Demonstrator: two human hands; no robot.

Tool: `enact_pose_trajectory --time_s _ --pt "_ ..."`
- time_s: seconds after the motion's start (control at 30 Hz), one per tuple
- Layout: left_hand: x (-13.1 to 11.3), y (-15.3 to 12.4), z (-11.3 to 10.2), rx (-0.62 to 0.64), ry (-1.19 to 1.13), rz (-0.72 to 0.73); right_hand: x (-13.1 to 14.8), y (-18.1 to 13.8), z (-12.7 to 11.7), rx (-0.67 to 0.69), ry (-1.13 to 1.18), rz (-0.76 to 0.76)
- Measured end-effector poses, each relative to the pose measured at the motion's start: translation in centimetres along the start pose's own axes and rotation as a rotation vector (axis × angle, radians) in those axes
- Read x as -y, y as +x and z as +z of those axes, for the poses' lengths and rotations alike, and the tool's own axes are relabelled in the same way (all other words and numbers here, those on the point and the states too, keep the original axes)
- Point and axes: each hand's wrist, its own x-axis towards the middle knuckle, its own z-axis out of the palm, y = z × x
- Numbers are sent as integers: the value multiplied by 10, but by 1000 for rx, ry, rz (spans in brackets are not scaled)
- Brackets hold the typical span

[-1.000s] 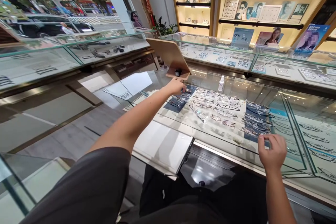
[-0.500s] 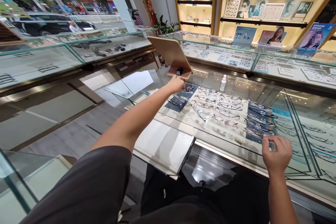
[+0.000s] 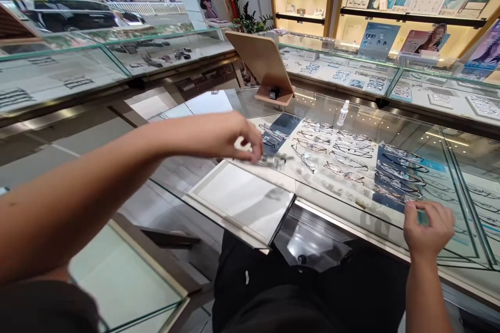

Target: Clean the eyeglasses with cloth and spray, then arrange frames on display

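Note:
My left hand (image 3: 244, 138) is above the glass counter (image 3: 273, 179), thumb and fingers pinched on a pair of eyeglasses (image 3: 275, 160), which motion blurs. Beneath and beyond it, more eyeglasses (image 3: 269, 138) lie on a dark blue mat (image 3: 287, 124). At the counter's right front, my right hand (image 3: 429, 226) rests with its fingers curled in, and glass shows through the gap behind the thumb. It is closest to a row of eyeglasses (image 3: 398, 174) on another dark mat (image 3: 380, 192). Between the mats, several frames (image 3: 347, 171) lie in columns on a pale surface.
An open drawer-like white tray (image 3: 242, 203) juts out at the counter's front. A wooden tabletop stand (image 3: 261, 62) and a white spray bottle (image 3: 342, 113) stand towards the back. Glass showcases (image 3: 332, 62) line the far side, and a low glass case (image 3: 128, 270) is at lower left.
My left hand has come back from the mat by the wooden stand, nearer to me and leftward, with a pair of eyeglasses in it. My right hand stays at the counter's edge. The view has shifted.

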Motion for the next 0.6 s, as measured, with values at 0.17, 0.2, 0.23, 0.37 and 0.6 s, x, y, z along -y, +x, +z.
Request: enact_pose_trajectory --time_s 0.17,0.2,0.23,0.37,0.6 --pt "-35 -26 104 278 -191 -212 1 2 -2 5 -32 -30" --pt "-42 -23 121 253 -187 -219 1 2 -3 4 -38 -38" --pt "-46 -18 136 212 -187 -212 1 2 -3 6 -45 -43" --pt "-40 9 165 74 -228 -224 4 1 -5 -15 -82 -49" --pt "1 75 172 -199 -343 -266 14 -4 -14 -28 -128 -44"
